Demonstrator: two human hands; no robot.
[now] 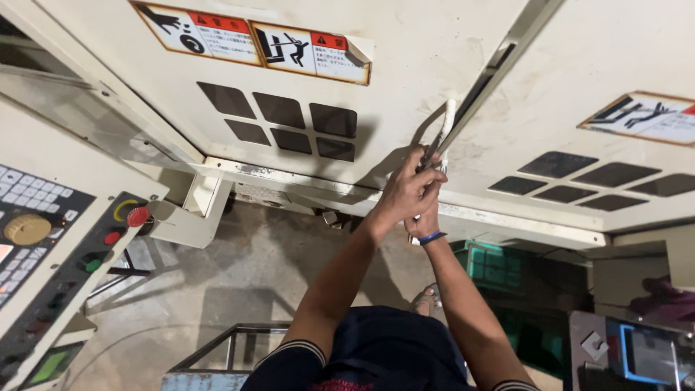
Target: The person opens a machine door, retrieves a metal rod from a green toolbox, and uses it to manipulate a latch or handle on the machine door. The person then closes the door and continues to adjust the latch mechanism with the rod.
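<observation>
Cream-painted sheet-metal machine doors point(405, 87) fill the upper view, grimy near the seam. Both hands are raised to the white door handle point(447, 127), a vertical bar at the edge of the left door beside the dark gap between the two doors. Left hand point(405, 192) is curled tight around the lower end of the handle; right hand point(427, 217) sits just below and behind it, largely hidden, apparently also closed on the handle's lower end, fingers not clearly visible. Blue wristband point(431, 237) on the right wrist.

Each door carries a grid of dark rectangular window panes point(286, 119) and warning stickers point(253, 40) along its upper edge.

Left edge of view: control panel point(43, 246) with grey keys, a yellow dial point(27, 229), a red mushroom button point(137, 216), smaller red and green buttons.

Containers: green plastic crate point(492, 264) below the right door's lower edge; contents not discernible.

Floor: bare concrete point(239, 275), stained, shadowed. Metal rail frame point(232, 340) at the bottom edge. Blue-framed device point(644, 355) at the lower right corner.
</observation>
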